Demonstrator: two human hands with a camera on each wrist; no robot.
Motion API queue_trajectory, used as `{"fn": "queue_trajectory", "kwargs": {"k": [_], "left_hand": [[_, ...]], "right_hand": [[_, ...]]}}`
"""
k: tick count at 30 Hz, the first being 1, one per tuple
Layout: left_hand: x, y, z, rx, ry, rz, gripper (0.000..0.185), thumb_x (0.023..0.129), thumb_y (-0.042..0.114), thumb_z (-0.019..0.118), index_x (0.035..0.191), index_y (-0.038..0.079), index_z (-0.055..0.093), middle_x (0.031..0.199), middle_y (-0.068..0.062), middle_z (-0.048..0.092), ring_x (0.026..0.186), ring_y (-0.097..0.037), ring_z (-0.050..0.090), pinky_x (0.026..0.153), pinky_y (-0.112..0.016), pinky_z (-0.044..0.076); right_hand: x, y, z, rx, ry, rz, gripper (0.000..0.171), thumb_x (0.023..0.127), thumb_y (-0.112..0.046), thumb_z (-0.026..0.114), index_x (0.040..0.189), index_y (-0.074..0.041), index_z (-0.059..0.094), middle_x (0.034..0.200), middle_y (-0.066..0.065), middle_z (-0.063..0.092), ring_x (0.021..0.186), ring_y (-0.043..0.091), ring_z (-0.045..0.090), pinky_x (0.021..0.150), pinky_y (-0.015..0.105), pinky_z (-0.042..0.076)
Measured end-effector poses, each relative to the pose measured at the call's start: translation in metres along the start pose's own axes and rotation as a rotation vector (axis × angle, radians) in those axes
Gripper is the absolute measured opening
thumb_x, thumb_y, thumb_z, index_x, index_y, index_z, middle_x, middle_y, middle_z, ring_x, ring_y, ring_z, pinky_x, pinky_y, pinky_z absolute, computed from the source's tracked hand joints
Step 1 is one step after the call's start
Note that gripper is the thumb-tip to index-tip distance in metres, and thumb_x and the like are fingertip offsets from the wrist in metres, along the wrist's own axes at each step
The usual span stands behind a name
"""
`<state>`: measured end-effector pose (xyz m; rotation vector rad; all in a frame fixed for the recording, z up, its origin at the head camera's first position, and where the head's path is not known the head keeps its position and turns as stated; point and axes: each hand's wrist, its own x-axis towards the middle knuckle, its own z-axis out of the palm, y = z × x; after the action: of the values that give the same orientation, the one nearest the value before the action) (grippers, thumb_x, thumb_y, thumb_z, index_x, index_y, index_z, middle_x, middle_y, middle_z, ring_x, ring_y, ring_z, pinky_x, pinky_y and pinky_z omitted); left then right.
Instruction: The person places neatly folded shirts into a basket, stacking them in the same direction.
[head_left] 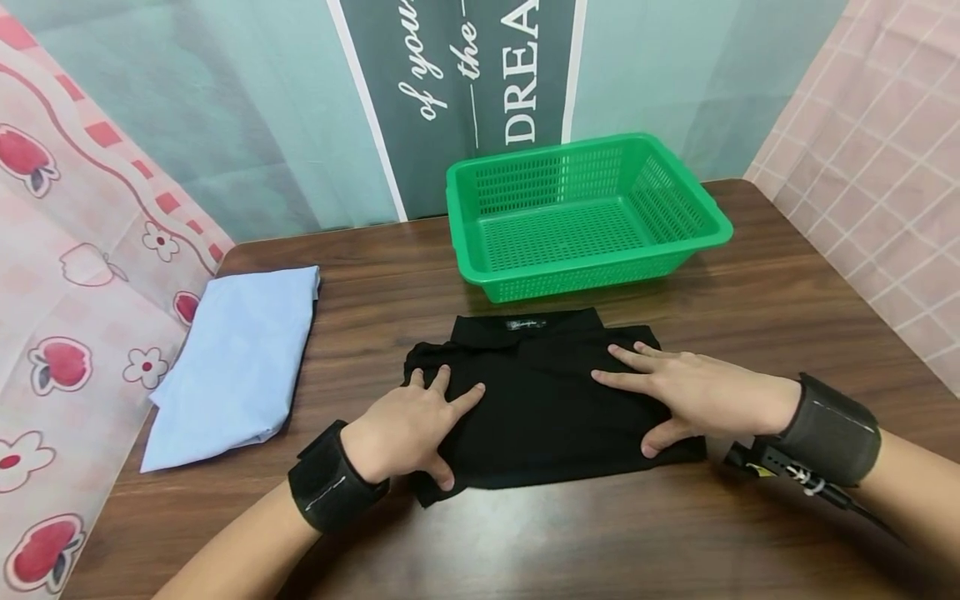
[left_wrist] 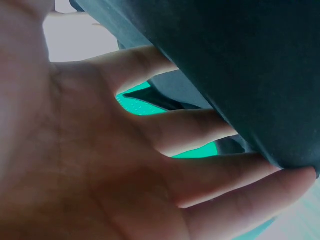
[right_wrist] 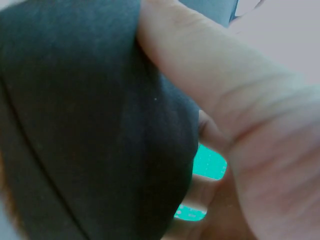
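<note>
A black collared shirt (head_left: 555,408), folded into a wide rectangle, lies on the table with its collar and label toward the basket. My left hand (head_left: 408,425) rests with spread fingers on the shirt's left side. On the right side, my right hand (head_left: 693,392) lies spread, its fingertips and thumb on the cloth. In the left wrist view, straight fingers (left_wrist: 200,130) reach to the dark fabric (left_wrist: 240,65). The right wrist view has the thumb (right_wrist: 200,60) along the dark fabric (right_wrist: 100,125), which partly hides the other fingers.
A green plastic basket (head_left: 585,265) with slotted sides stands behind the shirt. Folded light blue cloth (head_left: 240,358) lies at the left of the wooden table (head_left: 525,542). Patterned curtains or sheets (head_left: 225,108) border the back and both sides.
</note>
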<state>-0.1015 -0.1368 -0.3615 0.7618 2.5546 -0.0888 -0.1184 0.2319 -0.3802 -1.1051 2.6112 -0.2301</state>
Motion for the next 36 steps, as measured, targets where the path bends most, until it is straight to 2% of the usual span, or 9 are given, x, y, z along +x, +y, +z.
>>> {"fn": "queue_trajectory", "kwargs": {"k": [7, 12, 20, 36], "left_hand": [[0.009, 0.008, -0.004, 0.038, -0.01, -0.009, 0.115, 0.073, 0.05, 0.095, 0.167, 0.028, 0.032, 0.169, -0.03, 0.031, 0.147, -0.063, 0.038, 0.102, -0.055, 0.058], [0.015, 0.013, -0.006, 0.051, -0.017, -0.012, 0.115, 0.074, 0.051, 0.094, 0.168, 0.03, 0.03, 0.17, -0.029, 0.029, 0.149, -0.061, 0.036, 0.105, -0.055, 0.056], [0.022, 0.02, -0.007, 0.064, -0.008, 0.008, 0.115, 0.074, 0.053, 0.093, 0.168, 0.03, 0.03, 0.17, -0.029, 0.03, 0.149, -0.062, 0.036, 0.103, -0.056, 0.057], [0.031, 0.031, -0.01, 0.063, -0.002, 0.053, 0.114, 0.076, 0.053, 0.092, 0.168, 0.029, 0.03, 0.169, -0.031, 0.03, 0.148, -0.064, 0.036, 0.1, -0.051, 0.059]], "right_hand": [[-0.01, 0.007, -0.001, 0.003, 0.021, 0.005, 0.098, 0.081, -0.074, 0.07, 0.16, -0.02, 0.048, 0.165, 0.027, 0.04, 0.144, 0.055, 0.048, 0.082, 0.048, 0.059], [-0.016, 0.013, -0.001, 0.024, 0.039, 0.0, 0.097, 0.081, -0.073, 0.07, 0.16, -0.02, 0.048, 0.165, 0.028, 0.039, 0.144, 0.056, 0.047, 0.08, 0.042, 0.061], [-0.026, 0.021, 0.002, 0.024, 0.054, -0.012, 0.097, 0.082, -0.073, 0.069, 0.159, -0.017, 0.05, 0.164, 0.029, 0.041, 0.141, 0.058, 0.049, 0.09, 0.055, 0.059], [-0.043, 0.03, 0.007, 0.027, 0.058, 0.022, 0.098, 0.08, -0.073, 0.07, 0.159, -0.017, 0.05, 0.164, 0.027, 0.041, 0.141, 0.057, 0.05, 0.086, 0.049, 0.06]]}}
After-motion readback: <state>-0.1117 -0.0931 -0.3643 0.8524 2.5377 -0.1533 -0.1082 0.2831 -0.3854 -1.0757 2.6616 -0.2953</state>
